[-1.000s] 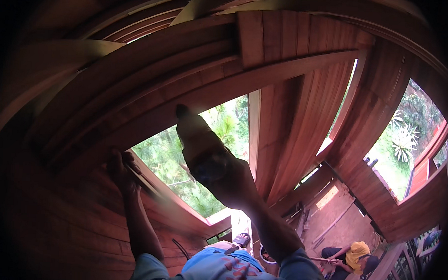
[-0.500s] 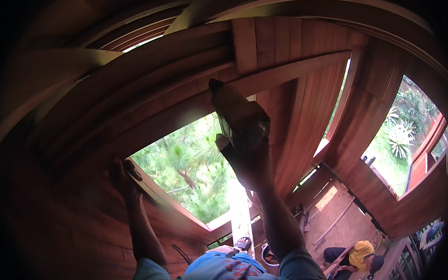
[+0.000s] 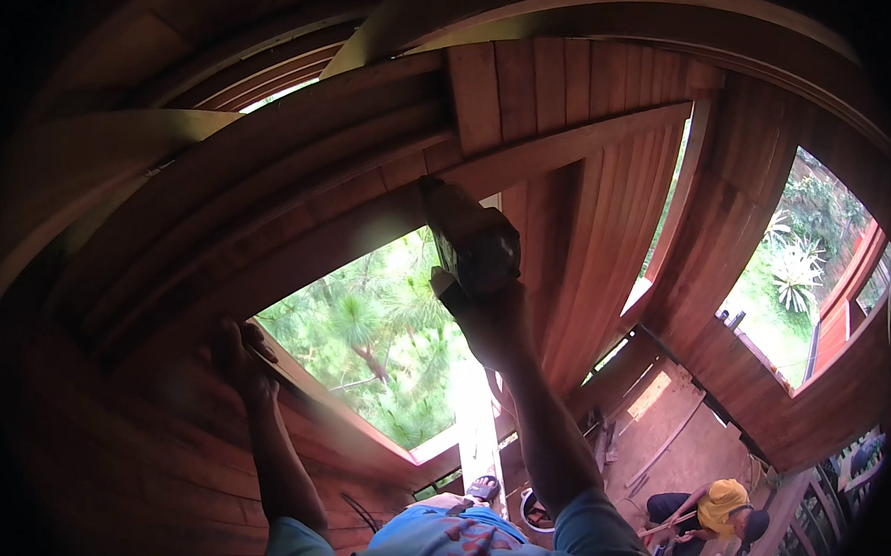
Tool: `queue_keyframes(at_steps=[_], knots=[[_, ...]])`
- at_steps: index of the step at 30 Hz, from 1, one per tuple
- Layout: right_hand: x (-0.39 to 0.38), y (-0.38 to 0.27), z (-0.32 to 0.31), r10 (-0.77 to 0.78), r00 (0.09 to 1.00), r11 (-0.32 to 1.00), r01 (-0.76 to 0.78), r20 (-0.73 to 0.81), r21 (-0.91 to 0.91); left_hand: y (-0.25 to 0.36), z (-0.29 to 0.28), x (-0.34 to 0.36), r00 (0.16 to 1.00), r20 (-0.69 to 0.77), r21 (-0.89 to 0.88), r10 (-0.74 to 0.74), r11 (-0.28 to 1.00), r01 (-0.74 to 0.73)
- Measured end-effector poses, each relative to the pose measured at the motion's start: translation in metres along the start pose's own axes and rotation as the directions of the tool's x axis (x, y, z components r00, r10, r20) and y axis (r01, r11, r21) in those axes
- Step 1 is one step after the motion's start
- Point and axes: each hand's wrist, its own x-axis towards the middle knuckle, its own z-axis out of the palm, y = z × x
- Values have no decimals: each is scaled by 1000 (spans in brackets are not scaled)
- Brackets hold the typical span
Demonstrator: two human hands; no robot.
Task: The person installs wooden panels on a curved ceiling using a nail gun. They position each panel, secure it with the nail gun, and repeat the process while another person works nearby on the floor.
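Note:
My right hand (image 3: 484, 300) is closed on a bulky dark tool (image 3: 467, 229), raised with its narrow top end at the wooden beam (image 3: 515, 157) above the window opening. Foliage shows through that window behind the tool. My left hand (image 3: 243, 359) is at the window's left edge (image 3: 307, 381), fingers curled beside the frame; what exactly they grip is too dark to make out.
A co-worker (image 3: 724, 504) in a yellow top crouches low at the right, holding long wood pieces. A bucket (image 3: 535, 510) stands below me. My sandaled foot (image 3: 483, 491) is on a pale board (image 3: 479, 429). A second window opening is at the right, with railing (image 3: 803, 522) beneath.
Since a second ago the tool in my right hand has shifted rightward along the beam, settling slightly lower in the last half second. My left hand has moved slightly down.

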Motion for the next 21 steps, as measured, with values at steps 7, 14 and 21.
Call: queue_keyframes(at_steps=[7, 14, 21], knots=[[-7, 42, 7, -246, 969, 960, 244, -1, 134, -2, 3, -2, 995, -96, 61, -2, 998, 8], [-40, 58, -2, -56, 997, 991, 62, -52, 121, 1, -2, -5, 989, -135, 52, -58, 997, 66], [-58, 79, -10, 87, 995, 994, -84, -51, 66, 1, -12, -4, 986, -145, 117, -81, 988, 98]])
